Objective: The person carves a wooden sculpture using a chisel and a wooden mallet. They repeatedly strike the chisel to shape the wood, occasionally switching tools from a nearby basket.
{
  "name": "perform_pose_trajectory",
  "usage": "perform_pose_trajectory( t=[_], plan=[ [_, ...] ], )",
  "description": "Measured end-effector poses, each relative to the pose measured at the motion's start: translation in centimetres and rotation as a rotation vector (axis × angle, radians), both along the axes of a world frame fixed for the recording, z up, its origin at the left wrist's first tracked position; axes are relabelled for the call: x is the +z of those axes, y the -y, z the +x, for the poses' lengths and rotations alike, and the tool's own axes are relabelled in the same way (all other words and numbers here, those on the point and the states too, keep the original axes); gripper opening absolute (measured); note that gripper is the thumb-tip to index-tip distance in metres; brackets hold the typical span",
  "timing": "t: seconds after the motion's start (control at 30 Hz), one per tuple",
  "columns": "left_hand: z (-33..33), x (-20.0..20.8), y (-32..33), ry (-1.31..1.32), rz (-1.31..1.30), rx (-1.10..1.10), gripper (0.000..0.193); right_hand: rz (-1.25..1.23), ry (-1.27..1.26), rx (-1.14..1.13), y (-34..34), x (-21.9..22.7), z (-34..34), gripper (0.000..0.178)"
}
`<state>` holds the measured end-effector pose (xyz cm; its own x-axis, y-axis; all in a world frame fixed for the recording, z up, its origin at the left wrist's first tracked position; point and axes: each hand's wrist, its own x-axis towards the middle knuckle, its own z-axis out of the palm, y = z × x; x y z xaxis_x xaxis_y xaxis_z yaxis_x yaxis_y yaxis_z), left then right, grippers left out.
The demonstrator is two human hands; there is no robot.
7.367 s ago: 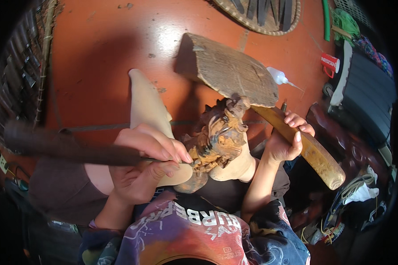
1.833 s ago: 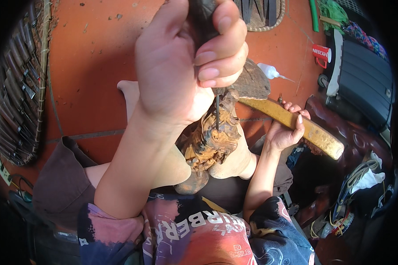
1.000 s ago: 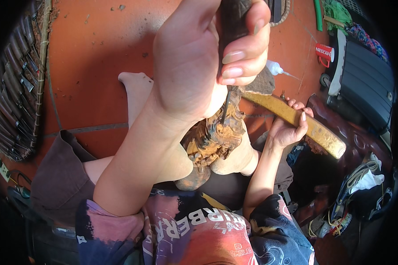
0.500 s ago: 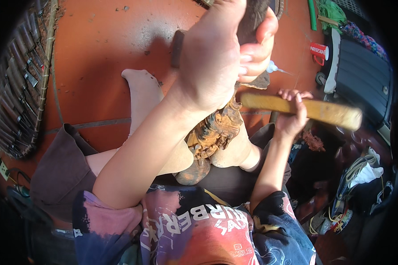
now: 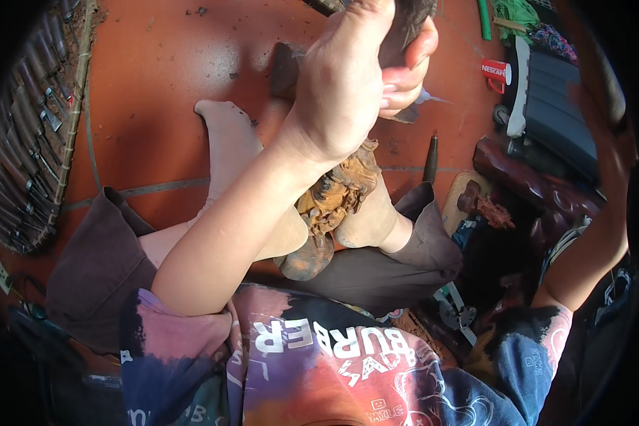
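Note:
Raised close to the camera, my left hand (image 5: 341, 89) is closed around the dark handle of a chisel (image 5: 407, 32). The handle's top runs out of view, and hand and wrist hide the blade. Below the wrist a brown wood carving (image 5: 334, 192) with deep folds and a rounded lower end is braced between my bare feet. At the far right my right hand (image 5: 607, 121) is lifted, dark and smeared by motion. A wooden mallet, plain in its grip a moment earlier, is hardly distinguishable there now.
A woven tray (image 5: 74, 135) full of chisels lies on the red tiled floor at left. One slim dark tool (image 5: 432, 160) stands beyond my right foot. A red mug (image 5: 495, 73), a dark grey case (image 5: 561, 99) and glossy dark red wood (image 5: 518, 177) are at right.
My right hand has swung out from near the carving to the far right edge, and the arm is raised. My left hand keeps its grip on the chisel, almost unmoved.

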<state>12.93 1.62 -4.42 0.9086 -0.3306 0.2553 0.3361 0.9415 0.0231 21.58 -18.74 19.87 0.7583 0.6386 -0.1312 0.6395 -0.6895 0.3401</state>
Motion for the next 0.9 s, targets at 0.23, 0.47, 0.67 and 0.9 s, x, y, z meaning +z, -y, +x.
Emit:
perform_pose_trajectory(
  t=[0.23, 0.47, 0.67, 0.9],
  plan=[
    [-1.7, 4.1, 0.9, -0.153, 0.423, 0.189, 0.049, 0.092, -0.015, -0.156, -2.6, 1.7, -3.0, 0.045],
    [-3.0, 4.2, 1.3, 0.073, 0.533, 0.357, 0.058, 0.199, -0.001, -0.137, -4.4, 2.2, -6.4, 0.051],
    [-3.0, 3.0, 1.1, 0.106, 0.516, 0.319, 0.064, 0.181, -0.073, -0.076, -5.2, 1.1, -8.6, 0.06],
    [-1.6, 3.6, -1.5, 0.018, -0.255, 0.16, 0.036, 0.525, -0.147, -0.433, -0.7, 1.0, -8.4, 0.049]
  ],
)
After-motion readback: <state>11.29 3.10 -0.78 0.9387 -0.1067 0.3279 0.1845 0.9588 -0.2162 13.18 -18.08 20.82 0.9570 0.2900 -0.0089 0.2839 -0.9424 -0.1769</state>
